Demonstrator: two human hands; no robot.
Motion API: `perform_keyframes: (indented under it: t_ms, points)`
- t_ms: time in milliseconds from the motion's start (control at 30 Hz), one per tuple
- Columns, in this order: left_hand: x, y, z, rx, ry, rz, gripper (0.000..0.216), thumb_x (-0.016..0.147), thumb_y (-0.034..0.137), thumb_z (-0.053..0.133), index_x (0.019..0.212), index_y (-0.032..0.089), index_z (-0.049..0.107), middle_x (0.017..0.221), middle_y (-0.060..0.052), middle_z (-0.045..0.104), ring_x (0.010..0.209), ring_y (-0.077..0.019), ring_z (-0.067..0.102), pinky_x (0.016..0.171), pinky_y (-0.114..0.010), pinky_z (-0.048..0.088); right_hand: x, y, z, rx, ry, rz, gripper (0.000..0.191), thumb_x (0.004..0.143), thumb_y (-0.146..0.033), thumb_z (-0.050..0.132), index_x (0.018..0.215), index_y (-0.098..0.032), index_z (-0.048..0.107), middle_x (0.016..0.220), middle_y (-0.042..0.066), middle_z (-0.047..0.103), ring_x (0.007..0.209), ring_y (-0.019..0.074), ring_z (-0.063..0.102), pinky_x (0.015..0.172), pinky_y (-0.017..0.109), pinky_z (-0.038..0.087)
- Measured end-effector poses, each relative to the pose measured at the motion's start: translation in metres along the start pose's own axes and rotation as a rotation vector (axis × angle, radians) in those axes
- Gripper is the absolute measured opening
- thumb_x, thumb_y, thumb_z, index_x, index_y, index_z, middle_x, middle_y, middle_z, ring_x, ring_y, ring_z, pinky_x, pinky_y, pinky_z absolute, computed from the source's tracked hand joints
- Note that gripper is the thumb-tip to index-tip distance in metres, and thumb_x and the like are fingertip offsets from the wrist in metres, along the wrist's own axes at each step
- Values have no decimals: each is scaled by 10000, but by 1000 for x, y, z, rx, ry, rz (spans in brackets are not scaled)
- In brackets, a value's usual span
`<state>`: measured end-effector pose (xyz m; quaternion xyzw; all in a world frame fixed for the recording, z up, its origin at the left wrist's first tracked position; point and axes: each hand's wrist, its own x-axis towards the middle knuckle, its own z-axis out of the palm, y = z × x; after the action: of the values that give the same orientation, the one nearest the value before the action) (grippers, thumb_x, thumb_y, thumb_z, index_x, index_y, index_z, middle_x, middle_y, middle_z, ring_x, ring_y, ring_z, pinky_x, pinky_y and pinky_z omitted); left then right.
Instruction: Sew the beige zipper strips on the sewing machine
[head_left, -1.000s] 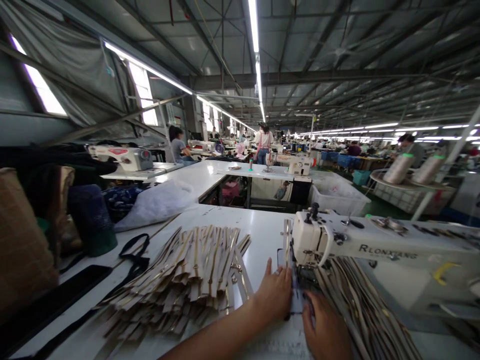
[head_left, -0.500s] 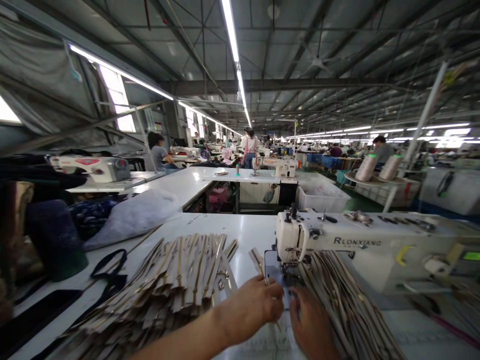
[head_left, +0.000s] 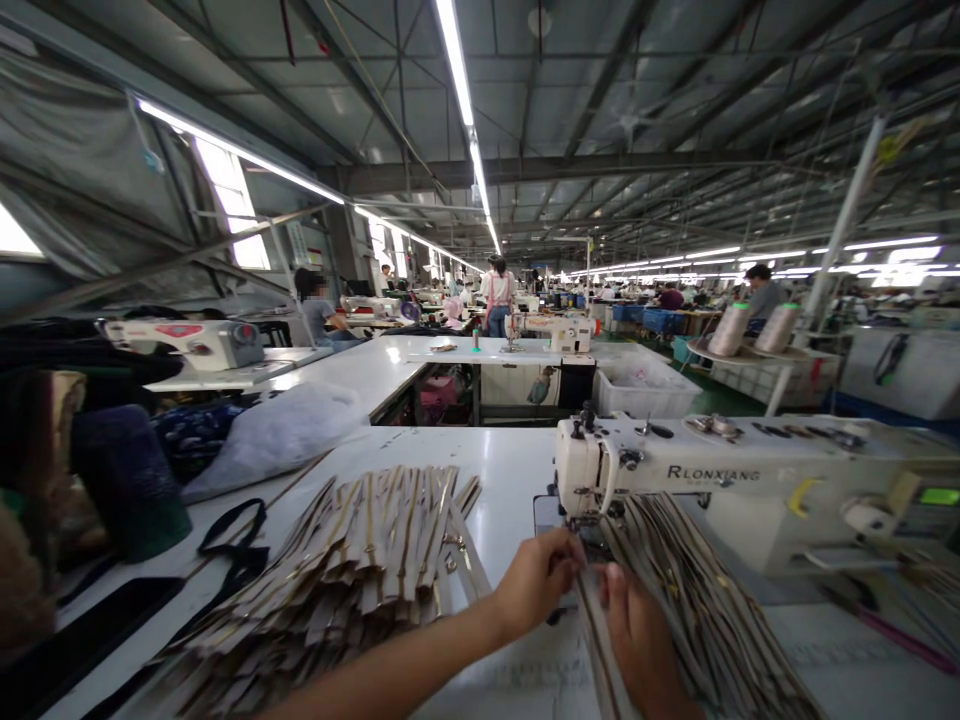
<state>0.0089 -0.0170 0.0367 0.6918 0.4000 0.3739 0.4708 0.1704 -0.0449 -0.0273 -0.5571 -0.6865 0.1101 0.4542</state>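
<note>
Just in front of the sewing machine's needle area, my left hand is closed in a pinch at the upper end of a grey-beige zipper. My right hand has its thumb and fingers closed on the same zipper, close beside the left. The strip runs down between the hands toward the table's near edge. To the left lies a large pile of zippers with gold-coloured teeth. More zippers are laid lengthwise under the machine arm, to the right of my right hand.
A dark strap and a white plastic bag lie at the left of the white table. Thread cones stand at the right. Behind are a white bin, another sewing machine and several people.
A zipper now stretches between my hands and down toward me. My left hand has moved slightly up and right, and a loose zipper end left of the needle no longer shows.
</note>
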Motion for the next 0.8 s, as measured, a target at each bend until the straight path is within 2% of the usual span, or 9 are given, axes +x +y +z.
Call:
perform_keyframes:
  t_ms: [67, 133, 267, 467, 600, 800]
  points:
    - [7, -24, 4, 83, 51, -27, 156, 802, 66, 449, 842, 156, 569, 633, 40, 516, 573, -108, 514, 543, -210, 393, -1, 0, 0, -6, -75, -15, 447, 990, -375, 283, 877, -195, 676, 853, 101, 723, 840, 203, 686, 774, 291, 511]
    - [14, -38, 4, 189, 78, -23, 197, 790, 45, 452, 861, 154, 600, 656, 29, 553, 608, -119, 536, 576, -219, 411, -1, 2, 3, -45, -129, -36, 354, 963, -340, 367, 880, -193, 679, 866, 91, 724, 826, 208, 685, 761, 296, 504]
    - [16, -46, 0, 394, 35, 78, 195, 812, 82, 517, 897, 176, 665, 813, -9, 647, 785, -154, 600, 722, -243, 459, 6, 6, 8, -140, -169, -1, 258, 901, -225, 444, 927, -157, 691, 905, 96, 728, 852, 214, 684, 788, 304, 495]
    - [10, -52, -4, 650, 16, 191, 193, 899, 251, 567, 1000, 256, 731, 1073, -51, 596, 900, -167, 608, 837, -277, 482, 24, 2, 6, -259, -268, 8, 246, 877, -187, 472, 920, -165, 713, 891, 84, 720, 847, 200, 674, 779, 271, 474]
    - [12, -57, -7, 690, -22, 283, 213, 929, 212, 531, 1002, 227, 731, 981, -52, 651, 927, -179, 608, 849, -276, 484, 25, 3, 10, -360, -247, -48, 289, 889, -190, 447, 969, -179, 724, 876, 82, 711, 846, 192, 668, 779, 260, 461]
    - [17, -55, -8, 788, -55, 337, 285, 987, 257, 430, 1141, 214, 666, 942, -63, 643, 886, -187, 595, 795, -287, 489, 20, 13, 15, -314, -211, -63, 279, 882, -190, 454, 925, -151, 728, 850, 84, 706, 812, 186, 663, 786, 264, 470]
